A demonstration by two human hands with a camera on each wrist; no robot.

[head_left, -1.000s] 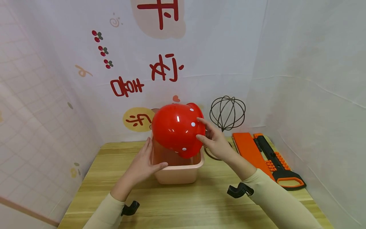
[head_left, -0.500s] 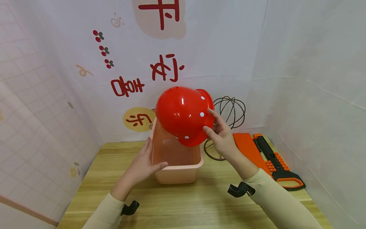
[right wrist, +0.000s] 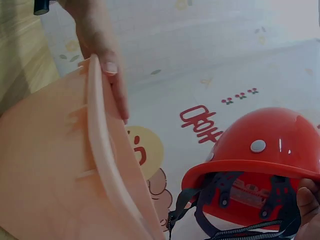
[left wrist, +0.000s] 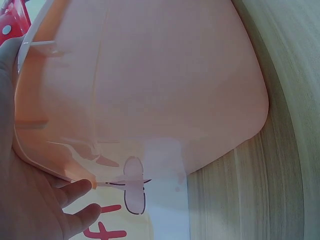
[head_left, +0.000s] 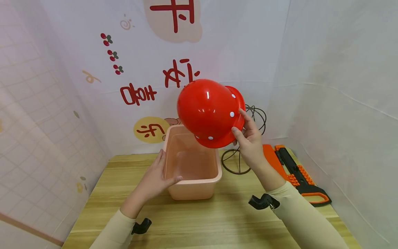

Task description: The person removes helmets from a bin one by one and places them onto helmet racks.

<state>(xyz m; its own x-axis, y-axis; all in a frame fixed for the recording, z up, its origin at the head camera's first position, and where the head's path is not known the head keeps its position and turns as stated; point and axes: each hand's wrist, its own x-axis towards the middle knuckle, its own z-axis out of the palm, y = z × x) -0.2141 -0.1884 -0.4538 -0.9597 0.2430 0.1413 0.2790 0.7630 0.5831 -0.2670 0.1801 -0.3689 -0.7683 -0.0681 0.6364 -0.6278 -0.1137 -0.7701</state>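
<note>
On the wood table (head_left: 199, 224) sits a pink tub (head_left: 192, 191). To its right is a wire stand (head_left: 237, 173). The red hat (head_left: 208, 112) is up in the air by the tub's far right corner, tipped sideways. The left hand (head_left: 154, 177) rests on the tub's edge, thumb and fingers spread apart. The right hand (head_left: 252, 145) pinches the hat's brim. Black straps (right wrist: 250, 233) show under the hat.

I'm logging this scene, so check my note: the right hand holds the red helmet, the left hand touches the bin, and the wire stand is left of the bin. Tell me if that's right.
One thing is wrong: the wire stand is right of the bin, as the head view shows. The right hand holds the red helmet and the left hand touches the bin.
</note>
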